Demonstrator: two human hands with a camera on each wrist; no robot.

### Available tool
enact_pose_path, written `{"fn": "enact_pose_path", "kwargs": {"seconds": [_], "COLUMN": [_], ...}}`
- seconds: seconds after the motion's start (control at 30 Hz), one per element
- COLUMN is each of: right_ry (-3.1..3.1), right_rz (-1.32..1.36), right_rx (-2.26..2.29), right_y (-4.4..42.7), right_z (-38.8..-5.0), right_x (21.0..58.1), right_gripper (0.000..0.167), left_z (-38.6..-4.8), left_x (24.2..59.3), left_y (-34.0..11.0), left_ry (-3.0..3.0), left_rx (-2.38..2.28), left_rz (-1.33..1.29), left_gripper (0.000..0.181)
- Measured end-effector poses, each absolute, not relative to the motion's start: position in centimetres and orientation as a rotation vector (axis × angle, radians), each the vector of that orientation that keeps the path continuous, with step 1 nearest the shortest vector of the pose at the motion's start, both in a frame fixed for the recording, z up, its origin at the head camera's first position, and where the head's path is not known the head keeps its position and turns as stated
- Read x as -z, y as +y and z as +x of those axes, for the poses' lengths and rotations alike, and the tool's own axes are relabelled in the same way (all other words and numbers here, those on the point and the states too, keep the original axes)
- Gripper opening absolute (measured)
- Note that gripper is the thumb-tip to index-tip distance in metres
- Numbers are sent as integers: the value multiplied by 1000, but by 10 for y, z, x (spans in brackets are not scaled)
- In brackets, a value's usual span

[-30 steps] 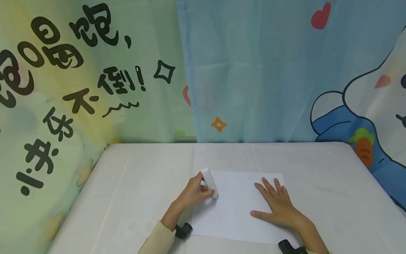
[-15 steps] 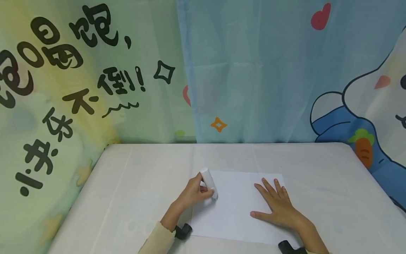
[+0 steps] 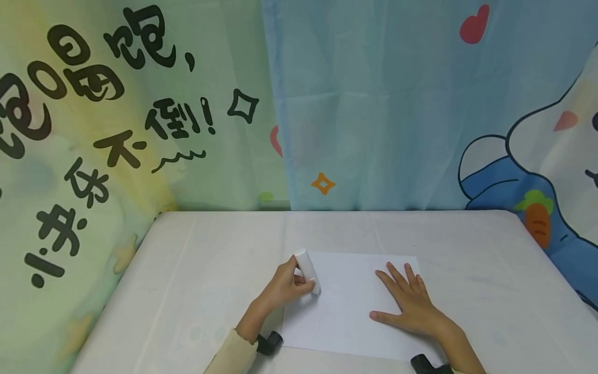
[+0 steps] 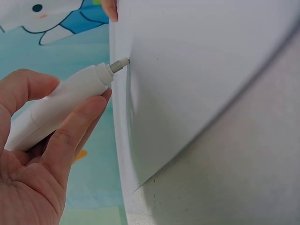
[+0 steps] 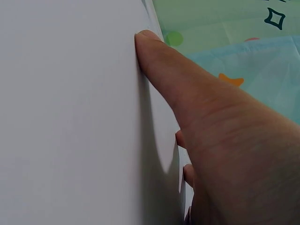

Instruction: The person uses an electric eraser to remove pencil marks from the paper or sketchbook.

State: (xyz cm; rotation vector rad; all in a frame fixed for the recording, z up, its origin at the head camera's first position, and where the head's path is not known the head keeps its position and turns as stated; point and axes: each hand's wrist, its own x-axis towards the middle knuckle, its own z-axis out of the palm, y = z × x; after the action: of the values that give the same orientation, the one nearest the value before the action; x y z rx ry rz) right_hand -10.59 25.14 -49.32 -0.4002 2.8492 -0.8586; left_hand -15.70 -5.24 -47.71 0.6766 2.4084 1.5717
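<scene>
A white sheet of paper (image 3: 345, 322) lies on the table. Over its left part, my left hand (image 3: 282, 284) grips a white electric eraser (image 3: 308, 271) between thumb and fingers. The left wrist view shows the slim metal collet of the electric eraser (image 4: 65, 103) with a pale eraser tip at its end. That tip points at the paper and appears to touch it. My right hand (image 3: 411, 307) rests on the right part of the sheet, fingers spread and straight. In the right wrist view, the thumb (image 5: 161, 61) lies along the paper surface. No marks on the sheet can be made out.
A white cloth covers the table (image 3: 210, 270), with bare surface around the sheet. Behind it hangs a printed curtain (image 3: 374, 104). Black wrist cameras sit on both wrists, the left camera (image 3: 270, 343) beside the sheet's lower left corner.
The electric eraser's upper end has dipped very slightly in my left hand. My right hand stays in the same place on the paper.
</scene>
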Motion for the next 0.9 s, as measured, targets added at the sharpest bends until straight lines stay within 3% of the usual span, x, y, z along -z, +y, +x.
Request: {"fn": "enact_pose_path", "kwargs": {"seconds": [0.9], "right_ry": [2846], "right_rz": [-400], "right_rx": [888], "right_y": [253], "right_z": [-105], "right_x": [493], "right_gripper": [96], "left_z": [-160], "left_x": [473], "left_y": [-51], "left_ry": [2403], "left_rx": [-1581], "left_rz": [685], "left_gripper": [34]}}
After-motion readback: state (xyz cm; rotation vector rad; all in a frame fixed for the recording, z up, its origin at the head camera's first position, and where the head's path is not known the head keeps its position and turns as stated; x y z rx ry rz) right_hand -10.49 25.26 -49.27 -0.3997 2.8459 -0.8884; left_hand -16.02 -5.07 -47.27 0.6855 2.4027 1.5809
